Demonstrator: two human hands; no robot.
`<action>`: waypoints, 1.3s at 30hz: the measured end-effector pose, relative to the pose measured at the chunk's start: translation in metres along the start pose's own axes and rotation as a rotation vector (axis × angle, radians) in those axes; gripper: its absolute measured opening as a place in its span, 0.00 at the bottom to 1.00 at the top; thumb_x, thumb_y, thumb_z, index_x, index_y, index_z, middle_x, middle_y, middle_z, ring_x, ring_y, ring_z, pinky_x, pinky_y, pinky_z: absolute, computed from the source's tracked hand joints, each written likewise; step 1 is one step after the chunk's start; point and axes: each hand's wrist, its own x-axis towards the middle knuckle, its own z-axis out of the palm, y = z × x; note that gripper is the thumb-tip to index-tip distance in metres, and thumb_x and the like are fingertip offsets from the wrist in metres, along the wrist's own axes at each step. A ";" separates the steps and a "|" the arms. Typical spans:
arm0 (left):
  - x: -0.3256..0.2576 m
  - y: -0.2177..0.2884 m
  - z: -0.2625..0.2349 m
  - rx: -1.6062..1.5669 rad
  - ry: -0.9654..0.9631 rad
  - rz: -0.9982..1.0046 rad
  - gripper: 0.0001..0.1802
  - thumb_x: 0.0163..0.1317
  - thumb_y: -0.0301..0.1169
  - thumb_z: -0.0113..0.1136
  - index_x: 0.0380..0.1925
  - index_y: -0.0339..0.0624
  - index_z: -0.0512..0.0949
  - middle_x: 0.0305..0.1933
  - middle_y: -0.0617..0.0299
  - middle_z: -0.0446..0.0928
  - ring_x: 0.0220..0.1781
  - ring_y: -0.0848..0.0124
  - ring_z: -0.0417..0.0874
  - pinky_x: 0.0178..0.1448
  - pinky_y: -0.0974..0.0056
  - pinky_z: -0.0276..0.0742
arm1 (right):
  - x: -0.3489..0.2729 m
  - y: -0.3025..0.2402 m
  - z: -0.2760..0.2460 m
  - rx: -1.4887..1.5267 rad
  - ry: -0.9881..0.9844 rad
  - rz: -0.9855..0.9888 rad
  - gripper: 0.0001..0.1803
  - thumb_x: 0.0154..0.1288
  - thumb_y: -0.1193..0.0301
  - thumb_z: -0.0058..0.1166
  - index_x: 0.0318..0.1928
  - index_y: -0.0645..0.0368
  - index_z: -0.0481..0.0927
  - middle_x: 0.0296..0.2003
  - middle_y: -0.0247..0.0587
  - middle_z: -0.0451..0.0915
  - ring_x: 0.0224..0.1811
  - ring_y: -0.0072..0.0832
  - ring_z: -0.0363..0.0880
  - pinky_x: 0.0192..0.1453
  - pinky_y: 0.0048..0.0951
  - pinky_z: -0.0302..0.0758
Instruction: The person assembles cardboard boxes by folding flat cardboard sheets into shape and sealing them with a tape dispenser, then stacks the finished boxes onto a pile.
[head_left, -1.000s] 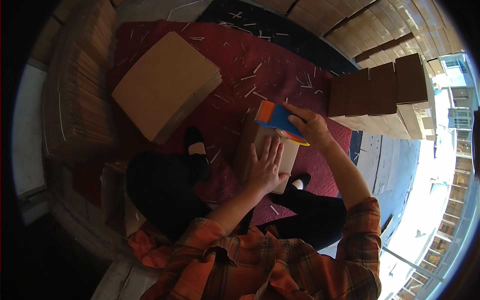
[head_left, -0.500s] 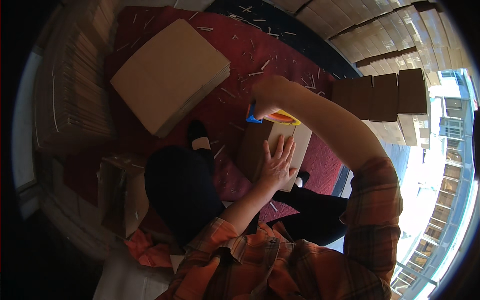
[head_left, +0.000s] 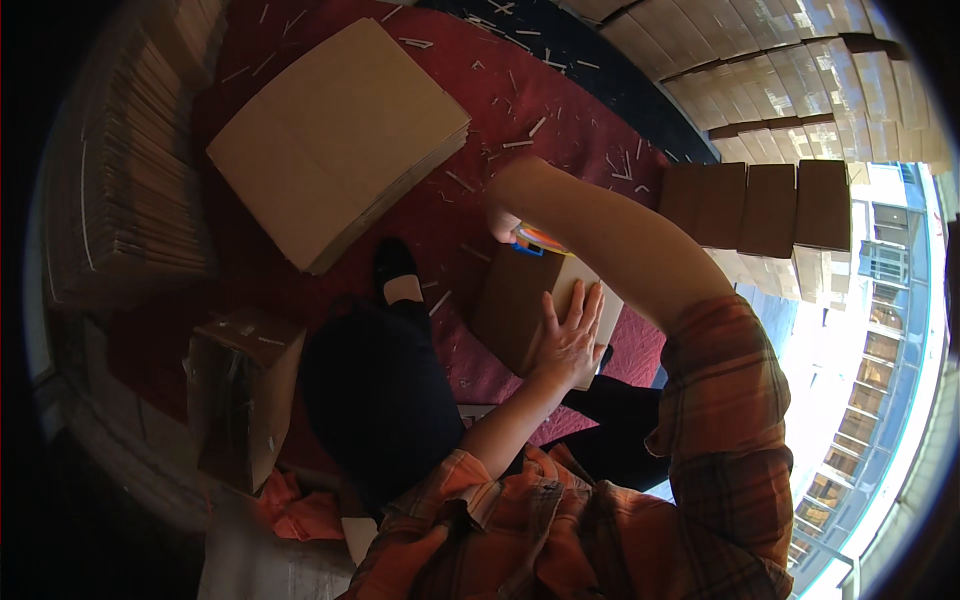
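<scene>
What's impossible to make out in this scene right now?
All in the head view:
Right hand: its grip is mostly hidden behind the right forearm.
Tape dispenser: partly covered by that hand and forearm.
Small box: contents hidden by its closed top, under the left hand.
Open box: inside too dark.

Right hand (head_left: 503, 217) (seemingly) curled

one wide fisheye view from overhead, steeply downward at close range, cardboard box (head_left: 515, 308) near centre
</scene>
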 end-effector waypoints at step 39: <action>0.007 0.009 -0.003 0.070 0.065 -0.005 0.43 0.65 0.58 0.49 0.73 0.42 0.58 0.79 0.63 0.49 0.81 0.61 0.42 0.69 0.27 0.50 | -0.079 0.113 0.206 0.455 0.788 -0.255 0.28 0.49 0.55 0.61 0.55 0.40 0.83 0.37 0.47 0.85 0.43 0.44 0.84 0.51 0.41 0.79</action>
